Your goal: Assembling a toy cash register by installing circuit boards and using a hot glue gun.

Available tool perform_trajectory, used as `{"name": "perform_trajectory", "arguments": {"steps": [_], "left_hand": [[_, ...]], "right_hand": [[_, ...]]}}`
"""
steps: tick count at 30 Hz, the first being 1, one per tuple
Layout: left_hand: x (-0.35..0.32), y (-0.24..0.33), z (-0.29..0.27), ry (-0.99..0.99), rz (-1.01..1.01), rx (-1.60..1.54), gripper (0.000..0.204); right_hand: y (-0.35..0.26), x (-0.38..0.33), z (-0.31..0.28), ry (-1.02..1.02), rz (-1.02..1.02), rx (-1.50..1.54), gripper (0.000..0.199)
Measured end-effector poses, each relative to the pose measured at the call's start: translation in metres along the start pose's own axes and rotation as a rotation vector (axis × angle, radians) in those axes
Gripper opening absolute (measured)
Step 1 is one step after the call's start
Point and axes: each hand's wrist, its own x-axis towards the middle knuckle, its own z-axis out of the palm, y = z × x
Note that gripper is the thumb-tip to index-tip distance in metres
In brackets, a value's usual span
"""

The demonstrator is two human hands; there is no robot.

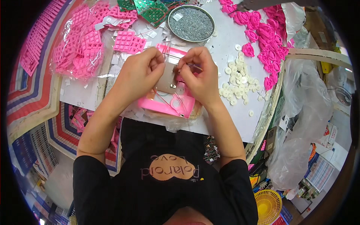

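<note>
The grey plate (166, 78) lies close between the left hand (141, 73) and right hand (203, 77), over the pink case (165, 107) on the bench (238, 122), long way front to back. Both hands' fingers pinch; I can't tell on what.

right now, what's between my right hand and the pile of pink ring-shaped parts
A loose scatter of small white discs lies on the white tabletop between your right hand and the pink ring-shaped parts, seen in the head view.
</note>
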Motion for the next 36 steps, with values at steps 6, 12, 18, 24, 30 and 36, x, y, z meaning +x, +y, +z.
{"name": "perform_trajectory", "arguments": {"steps": [6, 12, 18, 24, 30, 36], "left_hand": [[0.007, -0.009, -0.010, 0.144, 0.046, 0.084, 0.018], [0.040, -0.027, 0.006, 0.209, 0.306, 0.291, 0.033], [0.053, -0.030, 0.006, 0.073, 0.434, 0.329, 0.026], [0.057, -0.020, 0.005, 0.139, 0.732, 0.449, 0.014], [0.050, -0.016, 0.005, 0.108, 0.777, 0.527, 0.021], [0.037, -0.016, 0.005, 0.121, 0.863, 0.602, 0.025]], "right_hand": [[-0.002, 0.012, -0.015, -0.309, -0.468, -0.470, 0.023], [-0.027, -0.004, -0.003, -0.590, -0.659, -0.638, 0.024], [-0.026, -0.016, 0.001, -0.846, -0.525, -0.597, 0.025], [-0.042, -0.012, 0.003, -0.825, -0.579, -0.620, 0.044], [-0.028, 0.031, -0.029, -0.165, -0.676, -0.882, 0.037], [-0.015, 0.015, -0.034, -0.237, -0.431, -0.945, 0.029]]}}
